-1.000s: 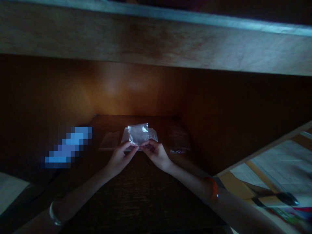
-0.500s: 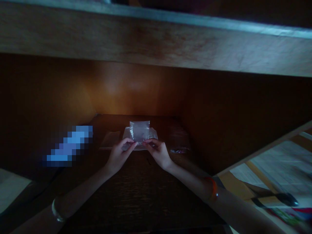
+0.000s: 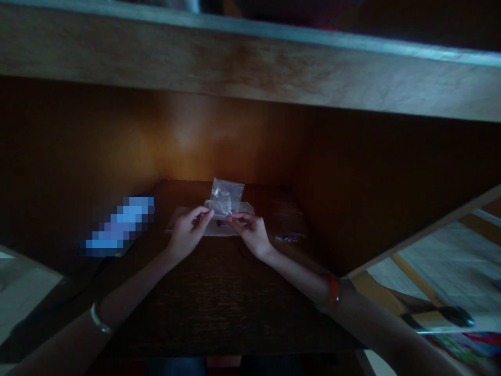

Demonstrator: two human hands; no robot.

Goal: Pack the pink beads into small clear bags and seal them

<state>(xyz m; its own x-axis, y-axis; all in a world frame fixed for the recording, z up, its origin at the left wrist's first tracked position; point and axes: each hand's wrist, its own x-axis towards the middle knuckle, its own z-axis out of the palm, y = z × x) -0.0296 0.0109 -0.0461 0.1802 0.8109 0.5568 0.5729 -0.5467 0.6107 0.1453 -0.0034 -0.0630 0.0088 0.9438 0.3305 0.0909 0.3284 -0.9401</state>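
Observation:
A small clear plastic bag is held up in front of me, its lower edge pinched at two corners. My left hand grips the left corner between thumb and fingertips, and my right hand grips the right one. Beneath and behind it, a larger clear plastic bag lies on the dark wooden surface, with a small dark spot showing near my right fingertips. To the right lies another clear bag with small items along its near edge, too dim to make out.
Wooden side panels and a back panel enclose the dark tabletop. A thick shelf edge crosses above my hands. On the left stands a blurred, glowing blue screen-like object. Colourful packaging lies beyond the right panel.
The small bag has tilted and risen slightly, and its film is now more creased. My hands have moved up a little, with the left slightly further from the right. The camera view has shifted slightly.

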